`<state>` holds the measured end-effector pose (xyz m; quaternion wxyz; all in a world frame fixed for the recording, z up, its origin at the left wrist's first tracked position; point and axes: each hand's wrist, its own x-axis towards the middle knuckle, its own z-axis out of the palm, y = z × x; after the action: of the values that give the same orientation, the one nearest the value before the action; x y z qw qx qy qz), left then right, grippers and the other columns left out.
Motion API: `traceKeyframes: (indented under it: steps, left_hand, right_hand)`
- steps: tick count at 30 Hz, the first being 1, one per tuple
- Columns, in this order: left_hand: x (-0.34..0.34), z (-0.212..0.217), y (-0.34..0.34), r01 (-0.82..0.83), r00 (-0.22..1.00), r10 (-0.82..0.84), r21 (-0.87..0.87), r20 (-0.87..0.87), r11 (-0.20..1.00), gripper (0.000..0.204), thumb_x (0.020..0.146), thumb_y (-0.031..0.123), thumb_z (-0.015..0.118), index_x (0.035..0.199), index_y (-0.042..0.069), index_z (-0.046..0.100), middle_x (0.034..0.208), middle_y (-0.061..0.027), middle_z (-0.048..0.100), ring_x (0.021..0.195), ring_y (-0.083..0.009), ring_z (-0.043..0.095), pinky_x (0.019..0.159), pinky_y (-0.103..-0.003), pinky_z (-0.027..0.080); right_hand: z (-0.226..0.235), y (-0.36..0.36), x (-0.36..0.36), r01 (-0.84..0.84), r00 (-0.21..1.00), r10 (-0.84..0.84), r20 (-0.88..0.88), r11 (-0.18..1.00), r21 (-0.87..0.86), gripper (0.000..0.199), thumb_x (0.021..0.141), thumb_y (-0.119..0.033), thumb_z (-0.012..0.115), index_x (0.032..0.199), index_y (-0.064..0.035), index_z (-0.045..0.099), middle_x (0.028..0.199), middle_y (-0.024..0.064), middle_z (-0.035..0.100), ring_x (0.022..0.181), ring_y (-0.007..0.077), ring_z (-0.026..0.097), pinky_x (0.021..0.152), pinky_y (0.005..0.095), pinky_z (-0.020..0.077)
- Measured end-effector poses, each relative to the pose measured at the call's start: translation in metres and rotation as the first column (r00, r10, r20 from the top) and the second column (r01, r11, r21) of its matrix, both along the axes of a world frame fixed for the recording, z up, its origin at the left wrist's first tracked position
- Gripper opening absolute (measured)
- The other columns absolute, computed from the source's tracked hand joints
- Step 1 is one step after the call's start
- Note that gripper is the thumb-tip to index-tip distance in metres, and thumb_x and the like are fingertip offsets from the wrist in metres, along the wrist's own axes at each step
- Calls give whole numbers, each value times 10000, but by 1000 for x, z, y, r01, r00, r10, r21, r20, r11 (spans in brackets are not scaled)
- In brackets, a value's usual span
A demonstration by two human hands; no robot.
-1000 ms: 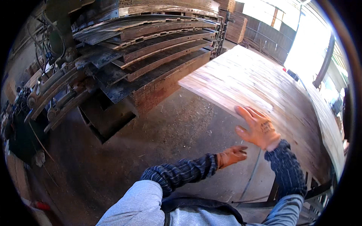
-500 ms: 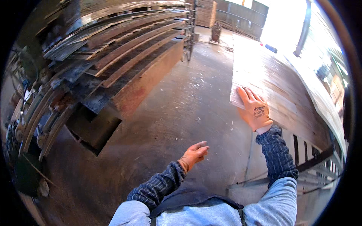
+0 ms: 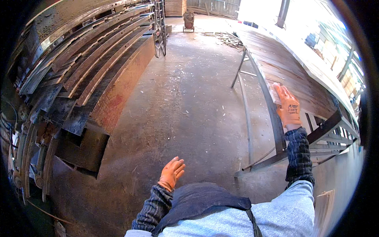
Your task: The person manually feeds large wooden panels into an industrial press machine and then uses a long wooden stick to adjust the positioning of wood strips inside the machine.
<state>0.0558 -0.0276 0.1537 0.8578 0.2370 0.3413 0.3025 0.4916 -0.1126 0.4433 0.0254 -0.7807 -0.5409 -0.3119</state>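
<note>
My right hand [image 3: 289, 103], in an orange work glove, lies with its fingers stretched flat over the near left corner of a long wooden board [image 3: 272, 55]. The board rests on a metal rack [image 3: 258, 75], just inside its left rail. Whether the thumb hooks the board's edge is hidden. My left hand [image 3: 172, 173], gloved in orange too, hangs in the air in front of my dark apron [image 3: 205, 201]. Its fingers are loosely extended and hold nothing.
On the left stands a large press-like machine with stacked, rusty metal plates [image 3: 114, 93]. Small wood chips litter the concrete floor [image 3: 189, 102]. Farther off are a small wheeled cart [image 3: 188, 21] and a heap of wood strips [image 3: 225, 39]. A pale sheet [image 3: 316, 69] runs along the rack's far side.
The board has shifted right on the rack, baring the left rail, with my right hand still on its corner. My left hand has moved left and its fingers have straightened. The view has turned.
</note>
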Motion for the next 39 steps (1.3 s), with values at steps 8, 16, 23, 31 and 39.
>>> traceKeyframes:
  steps: [8, 16, 23, 31, 39]
  left_hand:
    - [16, -18, -9, -100, 988, 80, -160, -129, 982, 455, 986, 283, 510, 1412, 137, 447, 1398, -113, 518, 1263, -291, 509, 1001, -421, 439]
    - [50, -35, 4, -148, 984, 119, -245, -132, 958, 594, 982, 336, 516, 1483, 84, 318, 1505, -150, 372, 1372, -329, 378, 1112, -440, 337]
    - [85, -48, 28, -164, 969, 133, -140, -208, 976, 584, 966, 344, 552, 1454, 82, 368, 1470, -159, 418, 1343, -322, 418, 1080, -433, 376]
    - [54, -48, 22, -265, 944, 234, -112, -234, 958, 460, 986, 336, 499, 1397, 136, 446, 1404, -101, 509, 1269, -277, 502, 995, -409, 430]
    - [17, -45, 18, -296, 899, 266, -35, -348, 954, 481, 977, 380, 507, 1393, 145, 449, 1381, -97, 532, 1260, -261, 512, 1015, -410, 403]
  right_hand:
    - [9, -45, 34, 2, 994, 2, -108, 1000, 29, 733, 717, 83, 573, 1414, -104, 445, 1338, 183, 540, 1268, 339, 495, 1072, 407, 390]
    - [-1, -38, 68, -122, 991, 116, 69, 989, 85, 600, 754, -79, 656, 1339, -73, 524, 1322, 156, 557, 1230, 328, 521, 1026, 406, 424]
    - [4, 15, 87, -110, 993, 107, 56, 992, 56, 599, 747, -145, 701, 1323, -116, 541, 1292, 119, 586, 1219, 292, 535, 1029, 394, 430]
    - [4, 102, 112, -55, 998, 55, 4, 997, 51, 549, 784, -136, 682, 1312, -94, 538, 1304, 119, 572, 1241, 275, 517, 1057, 382, 418]
    - [-9, 119, 72, -269, 963, 263, 60, 914, 303, 527, 823, -123, 646, 1336, -92, 526, 1349, 140, 544, 1281, 315, 486, 1091, 425, 367]
